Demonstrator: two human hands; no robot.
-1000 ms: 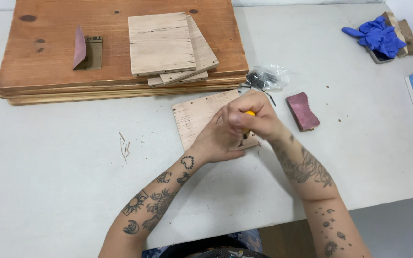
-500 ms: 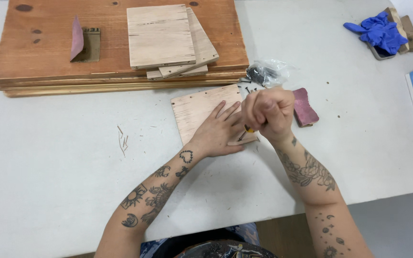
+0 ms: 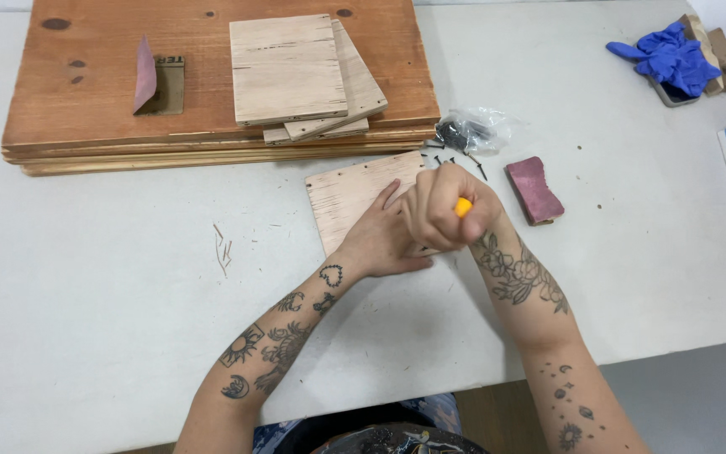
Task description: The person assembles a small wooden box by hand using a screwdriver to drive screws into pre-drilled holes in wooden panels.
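**Small plywood square pinned flat, yellow-handled tool in the fist above it**

The small plywood square (image 3: 355, 197) lies on the white bench (image 3: 86, 277), near its middle and just in front of the big board stack. Going left to right, I see a folded piece of pink sandpaper (image 3: 146, 76) on the large brown board (image 3: 111, 101) at the far left corner, then a pile of pale wooden squares (image 3: 296, 71) resting on that same board. A few wood slivers (image 3: 223, 246) lie on the bare bench in front of it.

My left hand (image 3: 384, 240) lies flat on the square, fingers spread and pressing it down. My right hand (image 3: 447, 206) is just beside it and partly over it, closed in a tight fist around a yellow handle (image 3: 462, 207); the tool's tip is hidden, so I cannot tell where it touches.

Behind the hands, loose dark screws (image 3: 443, 155) spill from a clear plastic bag (image 3: 476, 130). A reddish sanding block (image 3: 533, 190) lies just to the right. Blue gloves (image 3: 670, 55) sit at the far right corner.
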